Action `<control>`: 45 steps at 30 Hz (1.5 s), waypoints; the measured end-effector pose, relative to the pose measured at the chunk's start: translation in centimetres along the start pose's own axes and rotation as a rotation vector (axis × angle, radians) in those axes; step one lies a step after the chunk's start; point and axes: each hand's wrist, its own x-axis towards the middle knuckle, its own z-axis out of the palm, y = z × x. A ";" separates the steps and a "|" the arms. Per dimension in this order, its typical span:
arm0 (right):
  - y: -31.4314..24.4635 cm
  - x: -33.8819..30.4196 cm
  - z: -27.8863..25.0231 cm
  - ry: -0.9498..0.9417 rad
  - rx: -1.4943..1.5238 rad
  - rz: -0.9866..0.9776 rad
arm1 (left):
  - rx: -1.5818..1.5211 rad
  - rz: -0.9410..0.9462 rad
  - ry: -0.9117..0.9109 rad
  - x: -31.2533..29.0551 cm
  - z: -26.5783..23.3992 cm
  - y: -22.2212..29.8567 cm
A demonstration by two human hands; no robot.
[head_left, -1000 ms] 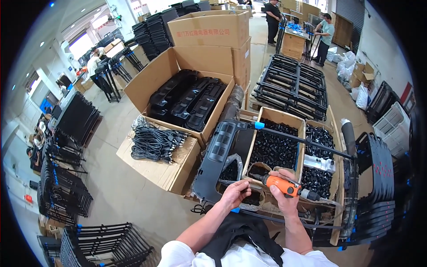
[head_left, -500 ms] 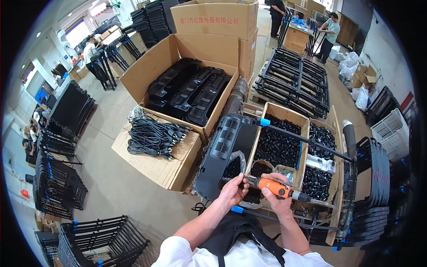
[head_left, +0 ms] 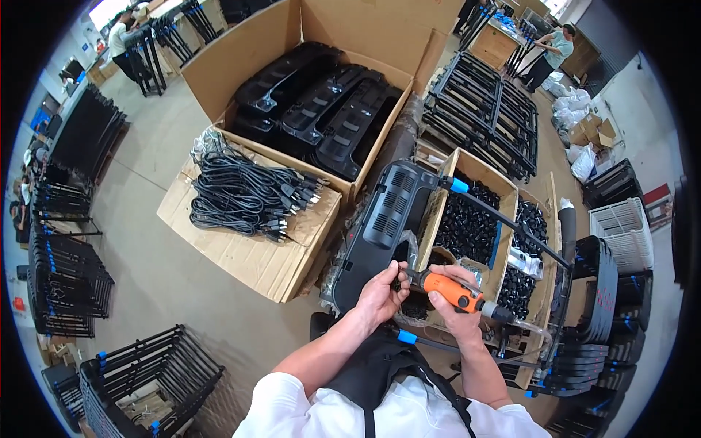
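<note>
My right hand (head_left: 460,310) is wrapped round an orange power screwdriver (head_left: 447,289) with a dark rear end and a hose behind it. Its tip points left, toward my left hand (head_left: 380,298). The fingers of that hand are pinched at the tip; whatever they hold is too small to make out. Beneath and beyond my left hand lies a black plastic panel (head_left: 365,255) with slotted vents. A black tubular frame (head_left: 504,219) with blue wraps crosses over a wooden parts tray (head_left: 504,252) holding many small black pieces.
To the left, a bundle of black cables (head_left: 244,190) rests on a cardboard box (head_left: 241,263). Behind it stands an open carton (head_left: 212,84) of black plastic panels. Black metal frames (head_left: 478,109) are stacked beyond the tray, others (head_left: 157,379) at lower left. A person (head_left: 553,58) works at far right.
The whole view has shifted, with the carton and cables now appearing larger and further left. My hands stay together at the screwdriver tip, the grip unchanged.
</note>
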 end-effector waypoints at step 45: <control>3.1 13.2 9.1 -0.033 -0.009 0.191 | 1.611 0.962 0.424 2.6 -5.2 11.5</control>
